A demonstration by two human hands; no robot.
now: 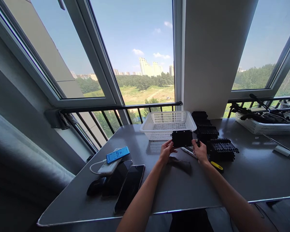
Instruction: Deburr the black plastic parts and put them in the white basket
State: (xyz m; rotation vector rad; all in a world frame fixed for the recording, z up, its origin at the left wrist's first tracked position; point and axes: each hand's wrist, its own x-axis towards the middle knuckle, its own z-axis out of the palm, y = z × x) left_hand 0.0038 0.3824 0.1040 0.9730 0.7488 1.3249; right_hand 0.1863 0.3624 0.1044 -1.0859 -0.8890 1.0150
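One handheld panel (pixel 182 139), basket (pixel 262 129) of black items (pixel 265 115)

Took bright daylight from ahead through the windows (pixel 135 35), nearly washing out the distant buildings (pixel 147 68). Left the pillar (pixel 205 61) in grey shade and the curtain (pixel 26 164) sinking toward black. Threw a soft sheen across the tabletop (pixel 253 170). Swallowed surface detail on the black panel (pixel 182 138). Stretched and tilted lines toward the edges; looked mostly sharp mid-frame.

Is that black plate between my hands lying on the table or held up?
Held up: left hand and right hand hold the black plate by its ends, covering part of the white basket.
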